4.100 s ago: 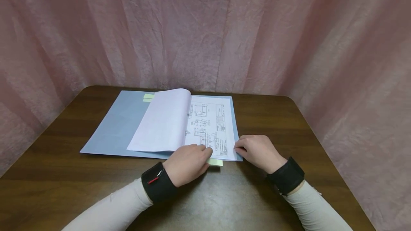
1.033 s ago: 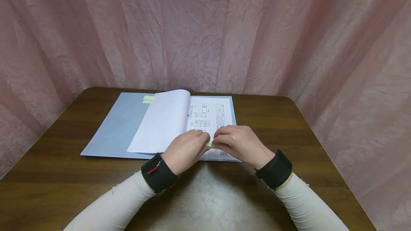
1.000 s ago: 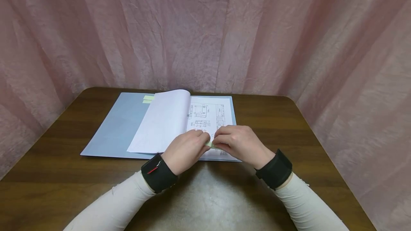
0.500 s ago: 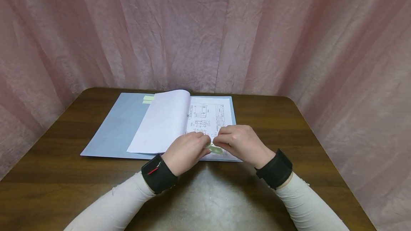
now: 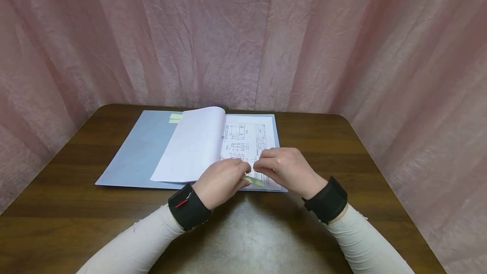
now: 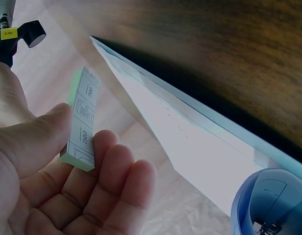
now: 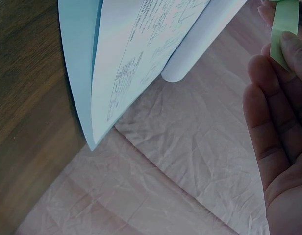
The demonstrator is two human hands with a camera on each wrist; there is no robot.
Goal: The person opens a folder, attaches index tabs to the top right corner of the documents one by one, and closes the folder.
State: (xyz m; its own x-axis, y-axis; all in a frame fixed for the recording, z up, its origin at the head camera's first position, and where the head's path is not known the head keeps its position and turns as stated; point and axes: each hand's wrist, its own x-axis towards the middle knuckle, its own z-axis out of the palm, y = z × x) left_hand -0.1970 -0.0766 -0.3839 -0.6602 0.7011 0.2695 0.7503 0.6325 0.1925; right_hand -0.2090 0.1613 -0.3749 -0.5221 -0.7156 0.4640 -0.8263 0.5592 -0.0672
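In the head view my left hand (image 5: 220, 181) is over the lower part of a drawing sheet (image 5: 249, 132) and pinches a small green sticky note pad (image 5: 254, 180). The left wrist view shows the pad's printed backing (image 6: 84, 120) between thumb and fingers. Close beside it, my right hand (image 5: 287, 168) pinches a pale green sticky note (image 7: 284, 30) between thumb and fingertips, seen in the right wrist view. Both hands are above an open light blue folder (image 5: 131, 151), whose turned white pages (image 5: 190, 147) curl over to the left.
Two green sticky notes (image 5: 175, 118) show at the top left of the turned pages. The folder lies near the back of a dark wooden table (image 5: 95, 227). A pink curtain (image 5: 236, 37) hangs behind and at the sides.
Since the oldest frame, my right hand has left the folder's right corner and come beside my left. Over the last second the hands have parted slightly and the pad has tilted.
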